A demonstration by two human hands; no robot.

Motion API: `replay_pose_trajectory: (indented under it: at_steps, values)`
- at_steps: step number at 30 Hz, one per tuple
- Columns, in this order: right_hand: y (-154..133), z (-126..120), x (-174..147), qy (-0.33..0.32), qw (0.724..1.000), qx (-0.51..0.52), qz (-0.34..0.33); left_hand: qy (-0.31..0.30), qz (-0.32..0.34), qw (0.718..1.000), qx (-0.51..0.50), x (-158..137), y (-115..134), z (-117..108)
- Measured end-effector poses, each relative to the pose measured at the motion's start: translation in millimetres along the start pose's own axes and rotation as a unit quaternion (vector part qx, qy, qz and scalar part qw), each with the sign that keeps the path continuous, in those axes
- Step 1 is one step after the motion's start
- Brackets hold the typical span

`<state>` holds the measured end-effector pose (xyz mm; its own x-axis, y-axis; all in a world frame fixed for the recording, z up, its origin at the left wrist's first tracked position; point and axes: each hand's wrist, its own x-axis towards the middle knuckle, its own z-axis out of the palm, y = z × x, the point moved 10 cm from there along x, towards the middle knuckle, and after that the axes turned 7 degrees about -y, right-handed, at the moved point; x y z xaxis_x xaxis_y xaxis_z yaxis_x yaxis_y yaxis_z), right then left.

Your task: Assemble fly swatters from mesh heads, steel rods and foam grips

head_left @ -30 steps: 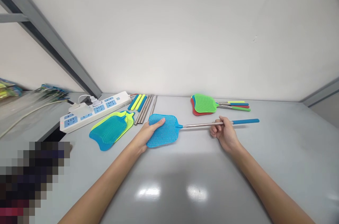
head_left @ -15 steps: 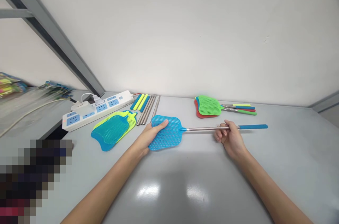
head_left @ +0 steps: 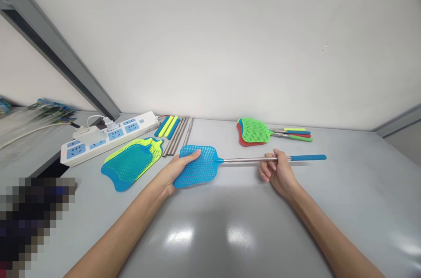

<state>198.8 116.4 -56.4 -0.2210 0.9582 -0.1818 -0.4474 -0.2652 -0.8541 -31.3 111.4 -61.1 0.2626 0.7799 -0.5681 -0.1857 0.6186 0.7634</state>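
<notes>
Over the desk (head_left: 355, 181), the left hand (head_left: 173, 172) is pinching the mesh head (head_left: 199, 167) of the blue swatter (head_left: 235, 160) while the right hand (head_left: 279, 170) is clasping its metal shaft (head_left: 248, 159), both grips clamped, seemingly a steadying step, the next move calling for joint, level support.

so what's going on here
A person is holding a blue fly swatter sideways. The left grip has its mesh head, thumb on top, and the right grip is around the metal shaft, next to the blue handle. Behind, to the right, lies a stack of swatters, green on top. To the left lie loose swatter heads, blue and yellow tubes and metal rods, near a power strip.
</notes>
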Motion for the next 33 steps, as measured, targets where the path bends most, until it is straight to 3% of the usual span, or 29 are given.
replay_pose_trajectory:
  at_steps: [33]
  values:
    - [11,25,-2,-0.033,0.999,-0.009,-0.008,0.001,0.026,0.999,0.041,-7,1,11]
